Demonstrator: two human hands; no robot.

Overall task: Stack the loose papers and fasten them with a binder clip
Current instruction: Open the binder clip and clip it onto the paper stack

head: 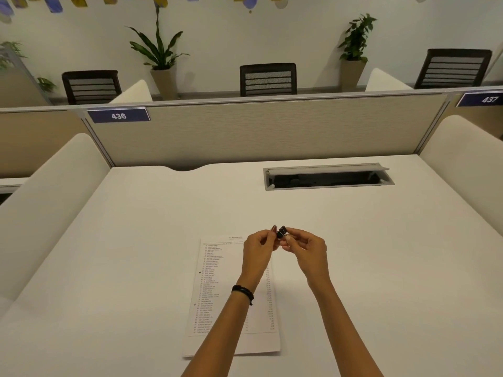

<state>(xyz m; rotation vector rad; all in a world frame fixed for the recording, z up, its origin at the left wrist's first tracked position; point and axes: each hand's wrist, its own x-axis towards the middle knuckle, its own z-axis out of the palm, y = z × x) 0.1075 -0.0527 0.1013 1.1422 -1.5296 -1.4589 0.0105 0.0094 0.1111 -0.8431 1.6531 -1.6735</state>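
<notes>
Both hands meet above the far end of the papers (217,289), already squared on the desk (353,254): left hand (257,250) and right hand (306,247) pinch the binder clip (281,232), seemingly readying its handles.

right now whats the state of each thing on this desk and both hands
binder clip: off the papers, held in the air between both hands
paper stack: squared up, flat on the desk, unclipped
left hand: fingertips pinched on the clip
right hand: fingertips pinched on the clip
cable hatch: lid propped open
desk: holds only the papers
</notes>
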